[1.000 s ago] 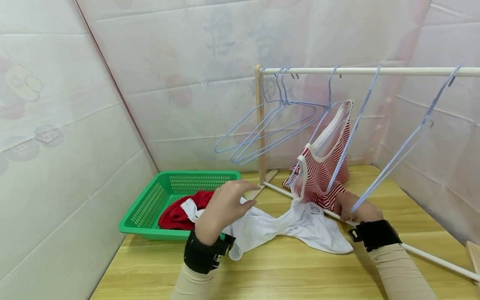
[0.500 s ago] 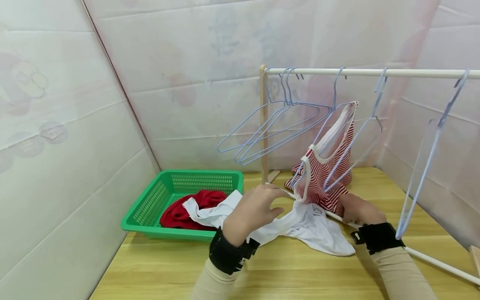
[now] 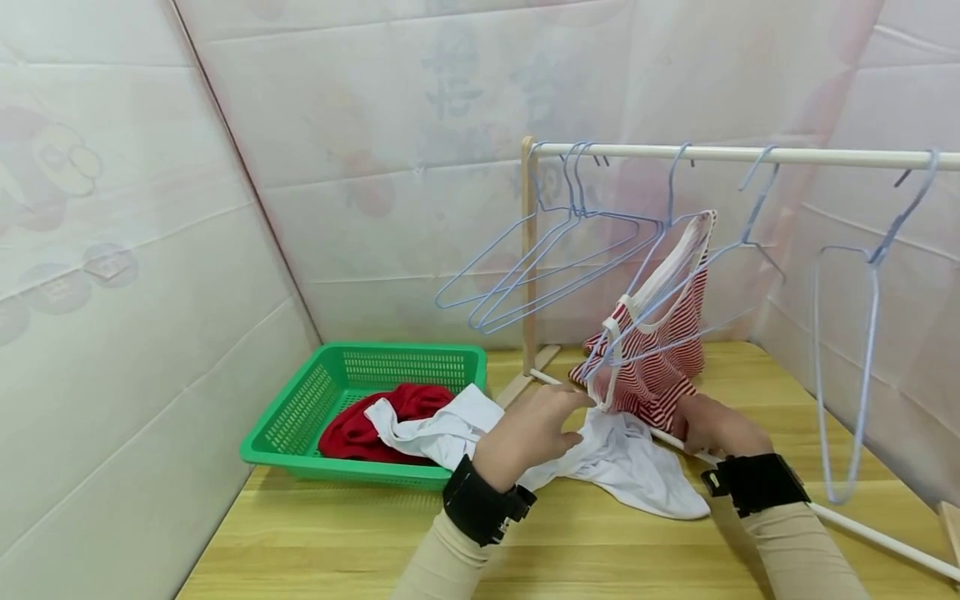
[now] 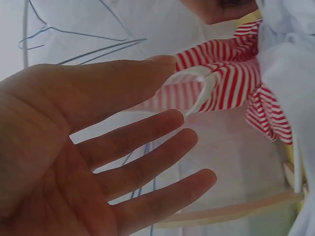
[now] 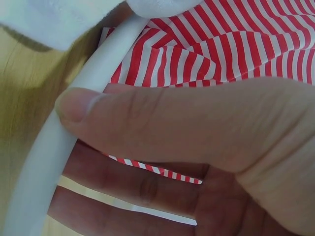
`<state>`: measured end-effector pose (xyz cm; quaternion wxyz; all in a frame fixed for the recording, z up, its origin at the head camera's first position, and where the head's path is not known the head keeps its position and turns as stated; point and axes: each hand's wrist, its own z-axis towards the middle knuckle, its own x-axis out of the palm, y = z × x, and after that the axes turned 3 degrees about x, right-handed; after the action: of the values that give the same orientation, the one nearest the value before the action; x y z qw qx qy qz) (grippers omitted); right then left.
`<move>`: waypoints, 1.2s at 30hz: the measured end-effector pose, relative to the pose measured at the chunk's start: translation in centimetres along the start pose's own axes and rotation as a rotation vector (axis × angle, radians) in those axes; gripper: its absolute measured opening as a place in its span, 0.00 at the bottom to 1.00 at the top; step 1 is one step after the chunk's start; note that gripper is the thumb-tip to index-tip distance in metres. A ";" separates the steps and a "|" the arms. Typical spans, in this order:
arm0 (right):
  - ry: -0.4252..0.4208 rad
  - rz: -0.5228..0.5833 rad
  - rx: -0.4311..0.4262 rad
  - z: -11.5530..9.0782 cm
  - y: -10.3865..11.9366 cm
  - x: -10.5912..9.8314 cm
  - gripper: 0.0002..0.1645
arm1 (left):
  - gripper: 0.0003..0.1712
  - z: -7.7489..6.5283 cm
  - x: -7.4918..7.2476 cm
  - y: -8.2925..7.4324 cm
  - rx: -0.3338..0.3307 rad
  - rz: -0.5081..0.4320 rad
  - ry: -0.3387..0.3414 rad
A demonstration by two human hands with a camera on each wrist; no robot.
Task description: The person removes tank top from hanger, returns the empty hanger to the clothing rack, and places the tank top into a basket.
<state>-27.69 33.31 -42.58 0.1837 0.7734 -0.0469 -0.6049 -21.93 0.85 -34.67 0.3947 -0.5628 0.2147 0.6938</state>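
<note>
My left hand (image 3: pixel 536 433) is raised over a white garment (image 3: pixel 637 475), its fingers spread and holding nothing. A red-and-white striped tank top (image 3: pixel 636 392) hangs from a blue wire hanger; in the left wrist view the tank top (image 4: pixel 231 81) appears beyond my fingertips. Low beside the tank top's hem is my right hand (image 3: pixel 723 427). In the right wrist view its thumb (image 5: pixel 147 118) lies across the rack's white lower rail (image 5: pixel 42 162), and its fingers (image 5: pixel 128 184) pass behind that rail. Striped cloth lies right behind the thumb.
A green basket (image 3: pixel 258 446) at the left holds a red garment (image 3: pixel 356 433) and one end of the white garment. Several blue hangers (image 3: pixel 517 279) hang on the rack's upper rail (image 3: pixel 810 156). A loose-hanging hanger (image 3: pixel 866 367) is at the right, above the wooden table (image 3: pixel 585 558).
My left hand has moved right, from beside the basket to near the striped tank top. The two hangers at the right have swung and turned. My right hand has stayed at the lower rail.
</note>
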 end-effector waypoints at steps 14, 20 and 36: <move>0.021 0.009 -0.002 0.6 0.4 0.0 0.12 | 0.32 0.7 3.2 1.2 -0.113 0.002 0.104; 0.004 0.004 -0.030 0.8 0.5 -0.2 0.12 | 0.44 1.1 4.5 1.3 -0.169 0.018 0.144; -0.012 0.009 -0.014 0.2 0.1 -0.2 0.12 | 0.46 2.1 7.7 0.9 -0.176 0.124 0.267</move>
<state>-27.91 33.26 -42.46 0.1915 0.7681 -0.0470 -0.6092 -24.40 4.23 -41.53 0.2682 -0.6681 0.2381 0.6519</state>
